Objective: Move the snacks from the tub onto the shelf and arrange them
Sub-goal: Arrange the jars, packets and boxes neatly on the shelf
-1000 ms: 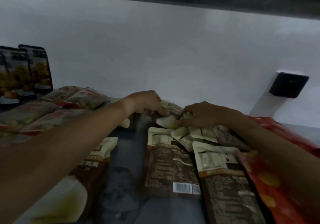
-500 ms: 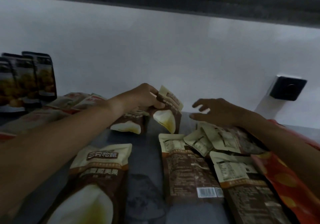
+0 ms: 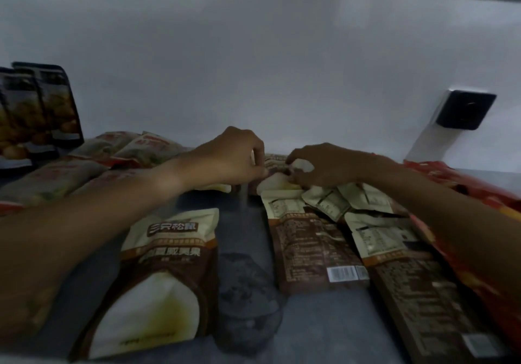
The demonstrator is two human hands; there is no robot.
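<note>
Several brown-and-cream snack packets lie on the grey shelf (image 3: 248, 222). One lies face up at the front left (image 3: 166, 273). Two lie face down at the right (image 3: 315, 248) (image 3: 417, 287), with crumpled ones behind them (image 3: 335, 200). At the back of the shelf my left hand (image 3: 228, 157) and my right hand (image 3: 324, 166) meet on one packet (image 3: 277, 176). Both hands have curled fingers pinching that packet's edges. Most of the packet is hidden under my hands.
Pale red-printed packets (image 3: 132, 149) lie at the back left, with dark upright pouches (image 3: 53, 107) behind them. A red-orange bag (image 3: 465, 194) lies along the right under my forearm. A black square fitting (image 3: 465, 109) sits on the white back wall.
My left hand lowered the lifted packet back toward the shelf. My right hand, open and spread half a second ago, closed onto the same packet.
</note>
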